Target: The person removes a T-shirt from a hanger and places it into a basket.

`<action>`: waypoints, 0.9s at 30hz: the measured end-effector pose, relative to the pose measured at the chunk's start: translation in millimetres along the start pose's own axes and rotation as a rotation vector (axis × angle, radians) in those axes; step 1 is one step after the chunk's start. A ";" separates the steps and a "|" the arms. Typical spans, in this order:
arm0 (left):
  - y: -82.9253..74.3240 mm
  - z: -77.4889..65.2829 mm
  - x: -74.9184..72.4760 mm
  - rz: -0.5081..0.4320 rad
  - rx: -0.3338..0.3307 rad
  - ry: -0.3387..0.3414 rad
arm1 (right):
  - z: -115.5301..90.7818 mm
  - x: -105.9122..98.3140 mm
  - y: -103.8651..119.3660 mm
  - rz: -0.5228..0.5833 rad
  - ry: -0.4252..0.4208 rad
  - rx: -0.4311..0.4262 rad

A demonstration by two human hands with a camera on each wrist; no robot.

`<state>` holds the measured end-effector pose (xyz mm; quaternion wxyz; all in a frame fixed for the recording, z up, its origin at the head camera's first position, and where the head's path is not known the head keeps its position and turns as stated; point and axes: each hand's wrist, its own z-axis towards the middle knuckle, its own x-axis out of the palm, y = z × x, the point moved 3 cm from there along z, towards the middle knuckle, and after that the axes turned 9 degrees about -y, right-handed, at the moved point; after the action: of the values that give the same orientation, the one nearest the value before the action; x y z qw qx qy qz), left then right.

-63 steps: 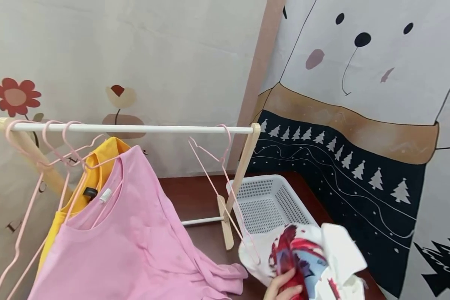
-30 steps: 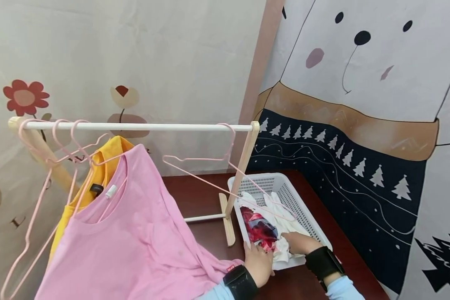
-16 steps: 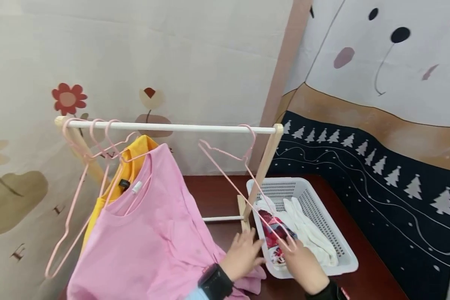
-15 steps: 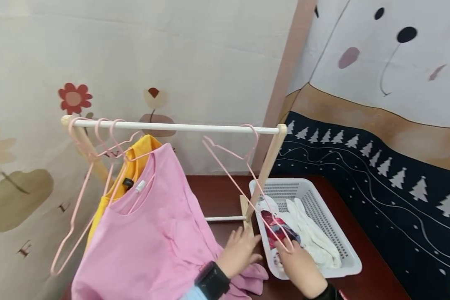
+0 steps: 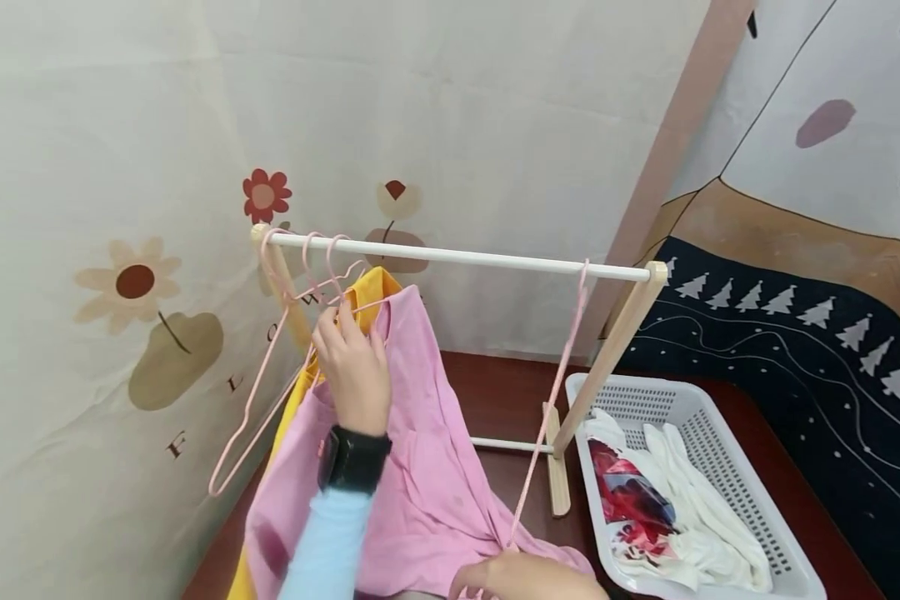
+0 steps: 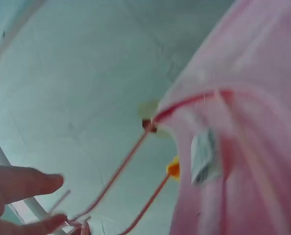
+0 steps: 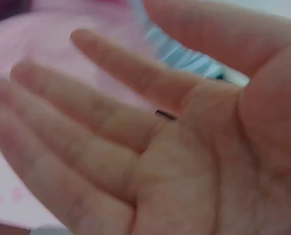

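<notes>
A pink shirt point(image 5: 435, 467) hangs from a pink hanger near the left end of the white rail point(image 5: 457, 257), in front of a yellow garment point(image 5: 371, 287). My left hand point(image 5: 352, 367) reaches up over the pink shirt, fingertips right at its hanger's neck. In the left wrist view the thumb point(image 6: 33, 183) stands apart from the fingers, close to the hanger wire point(image 6: 121, 166). My right hand point(image 5: 525, 577) is low over the pink shirt's hem; its fingers point(image 7: 81, 107) are extended in the right wrist view, with nothing in the palm.
A bare pink hanger point(image 5: 558, 383) hangs near the rail's right end. Right of the rack's wooden leg point(image 5: 607, 358), a white basket point(image 5: 757, 467) holds a white garment point(image 5: 708, 508) with a red and blue print. Another bare hanger point(image 5: 251, 400) hangs at the far left.
The printed white garment went into the basket and was let go. Both hands then moved left, the left one up to the hangers. The head view turned left, and the bare right-hand hanger has swung.
</notes>
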<state>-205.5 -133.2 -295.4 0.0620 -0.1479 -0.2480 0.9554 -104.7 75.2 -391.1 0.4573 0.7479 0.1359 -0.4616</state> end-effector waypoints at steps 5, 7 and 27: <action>10.0 25.1 9.6 0.085 -0.156 0.188 | -9.3 -42.2 21.1 0.082 -0.018 -0.114; 12.4 30.5 9.3 0.063 -0.202 0.227 | -9.6 -60.4 25.8 0.057 -0.074 -0.198; -36.4 8.8 -77.9 -0.317 0.039 0.015 | 84.6 -178.4 20.5 -0.356 -0.932 -0.031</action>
<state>-132.7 -120.5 -250.5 0.2168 -0.1131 -0.2490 0.9371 -235.6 34.6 -247.4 0.3945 0.4206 0.0494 -0.8155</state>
